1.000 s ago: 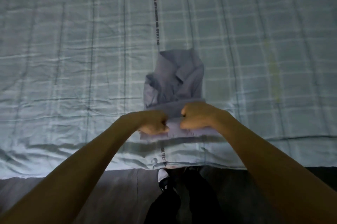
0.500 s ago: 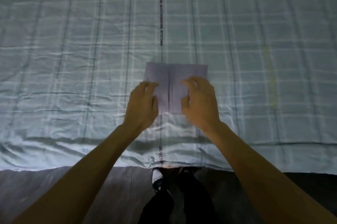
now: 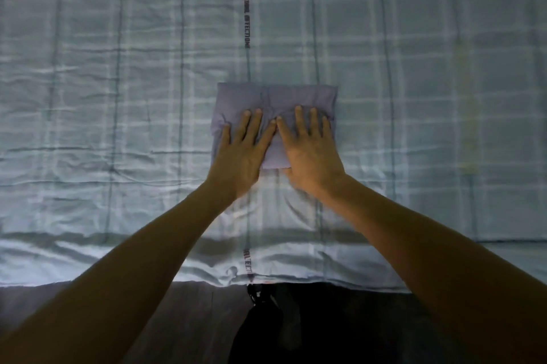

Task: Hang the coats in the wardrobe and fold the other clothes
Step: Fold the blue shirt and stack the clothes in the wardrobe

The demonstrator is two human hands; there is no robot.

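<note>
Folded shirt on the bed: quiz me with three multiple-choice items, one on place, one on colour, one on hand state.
1. Where does the folded shirt lie?
A. On the floor
B. On the plaid bedspread
C. On a hanger

2. What colour is the shirt?
A. Greyish purple
B. Bright red
C. Yellow

3. How are the hands placed?
A. Both clenched in fists
B. Only one touches it
C. Both flat on it, fingers spread

Answers: 1 B, the bedspread surrounds it on every side. 2 A, its cloth is a muted purple against the pale bedding. 3 C, the left hand and the right hand lie palm down on the shirt.
</note>
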